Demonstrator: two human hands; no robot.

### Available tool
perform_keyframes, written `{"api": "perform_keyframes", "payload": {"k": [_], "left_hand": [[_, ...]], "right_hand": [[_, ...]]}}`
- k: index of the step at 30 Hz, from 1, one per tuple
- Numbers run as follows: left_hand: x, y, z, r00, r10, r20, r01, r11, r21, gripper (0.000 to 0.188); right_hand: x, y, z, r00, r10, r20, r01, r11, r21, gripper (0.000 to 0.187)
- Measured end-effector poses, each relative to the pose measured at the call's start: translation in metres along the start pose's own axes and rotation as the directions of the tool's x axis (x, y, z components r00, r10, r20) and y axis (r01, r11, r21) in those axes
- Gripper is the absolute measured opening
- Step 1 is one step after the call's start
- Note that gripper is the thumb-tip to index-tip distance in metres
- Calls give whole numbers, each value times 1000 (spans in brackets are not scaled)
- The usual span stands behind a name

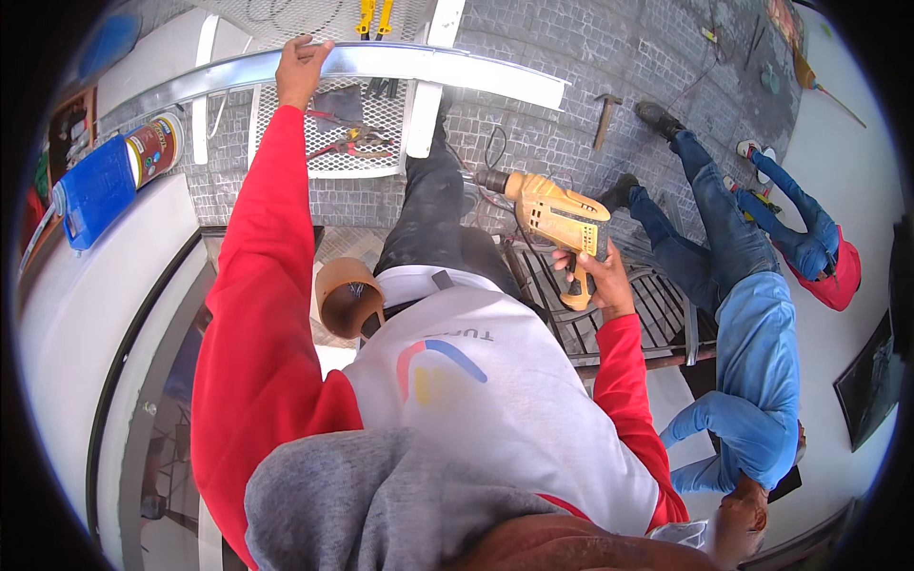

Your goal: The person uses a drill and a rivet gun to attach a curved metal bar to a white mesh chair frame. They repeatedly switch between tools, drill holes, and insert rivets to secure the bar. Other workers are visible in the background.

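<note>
My left hand [301,71] is closed over the edge of a long, shiny metal channel [466,68], which lies across a white mesh stand at the far side. In my right hand [611,278] is a yellow power drill [560,211], held by its grip with the chuck directed left and away from me. The drill stays apart from the channel. Red-handled pliers [352,145] and other tools rest on the mesh shelf [333,169] below the channel. Yellow-handled cutters [374,19] lie beyond it. A brown round holder [333,290] with screws or nails inside sits at my waist.
A hammer [605,122] lies on the grey paved floor [543,57]. Right of me are a barred metal frame [647,309], a person in light blue [757,352] and another in red [838,276]. At left stand a blue container [97,190] and a bucket [157,147].
</note>
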State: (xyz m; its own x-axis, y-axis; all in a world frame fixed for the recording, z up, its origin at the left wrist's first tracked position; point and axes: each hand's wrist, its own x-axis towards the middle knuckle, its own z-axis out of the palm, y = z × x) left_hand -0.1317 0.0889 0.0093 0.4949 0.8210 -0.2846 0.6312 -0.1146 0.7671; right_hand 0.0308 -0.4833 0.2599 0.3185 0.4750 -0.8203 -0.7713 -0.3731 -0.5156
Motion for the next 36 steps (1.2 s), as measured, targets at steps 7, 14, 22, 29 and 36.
{"api": "perform_keyframes", "payload": {"k": [7,14,22,29,36], "left_hand": [[-295,-223,-81,675,-624,393,600,775,199,33],[-503,-289,-119,600,-667,441,532,745,403,24],[-566,-227,-177,753,-601,270,563,800,208,17],[-568,-208,-215,843,-455,288,407,888,212,25],[-507,-143,-202,835,-424,351,412,904,112,31]], "right_hand": [[-44,112,-72,984,-167,57,142,941,308,66],[-83,172,-137,914,-403,42,348,834,427,70],[-105,162,-135,849,-529,7,503,811,299,80],[-97,137,-97,821,-551,148,518,829,210,81],[-60,156,-30,854,-385,350,312,917,248,63]]}}
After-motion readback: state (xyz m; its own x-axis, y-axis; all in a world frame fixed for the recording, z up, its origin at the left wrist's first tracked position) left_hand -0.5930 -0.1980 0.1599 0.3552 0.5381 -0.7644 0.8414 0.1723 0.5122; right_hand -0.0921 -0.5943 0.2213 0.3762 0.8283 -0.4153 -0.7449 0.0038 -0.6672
